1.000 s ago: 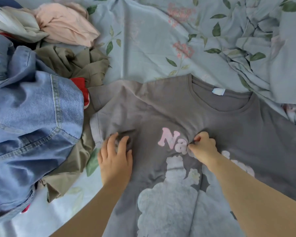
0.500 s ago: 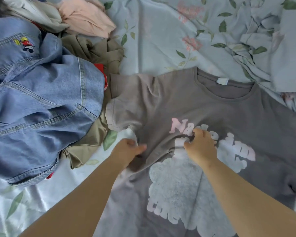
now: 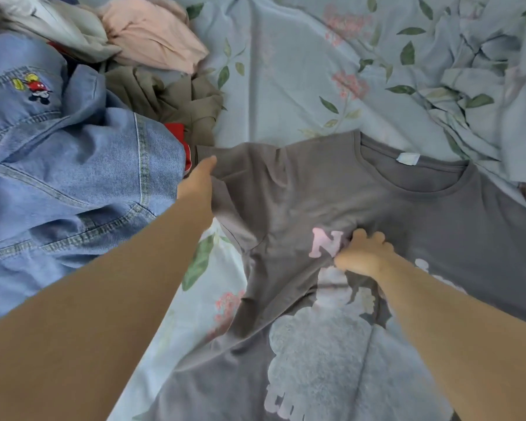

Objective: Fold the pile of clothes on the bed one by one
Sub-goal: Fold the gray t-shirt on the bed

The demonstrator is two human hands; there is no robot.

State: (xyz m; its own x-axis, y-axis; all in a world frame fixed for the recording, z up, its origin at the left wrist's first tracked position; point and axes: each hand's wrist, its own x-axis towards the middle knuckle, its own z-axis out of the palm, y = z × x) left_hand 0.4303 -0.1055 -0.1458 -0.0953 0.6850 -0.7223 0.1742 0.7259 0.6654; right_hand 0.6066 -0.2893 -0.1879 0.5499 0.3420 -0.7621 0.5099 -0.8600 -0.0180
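Our right grip clenches a bunch of chest fabric on the grey T-shirt, which lies face-up on the bed. Our left grip has moved up from the side seam to the sleeve. Its fingers are hidden, so we cannot tell whether it holds. We judge that folding the sleeve comes next. The denim jacket crowds that sleeve, and an olive garment lies just behind.
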